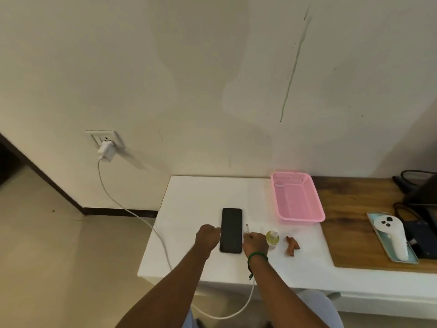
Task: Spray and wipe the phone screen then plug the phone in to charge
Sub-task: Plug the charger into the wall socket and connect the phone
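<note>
A black phone (pixel 231 230) lies screen up on the white table top (pixel 189 202). My left hand (pixel 208 236) rests against the phone's left edge, fingers curled. My right hand (pixel 255 242) sits at the phone's right edge, shut on the end of the white charging cable (pixel 132 213), whose plug tip sticks up beside the phone. The cable loops under my arm and runs to a white charger (pixel 106 151) in a wall socket. A small spray bottle (pixel 272 238) of yellowish liquid stands just right of my right hand. A crumpled brown cloth (pixel 292 246) lies beside it.
An empty pink plastic basket (pixel 296 200) sits at the back right of the white top. Further right, on the wooden surface (pixel 345 209), a white controller (pixel 390 235) lies on a tray next to dark devices and cables. The floor drops away to the left.
</note>
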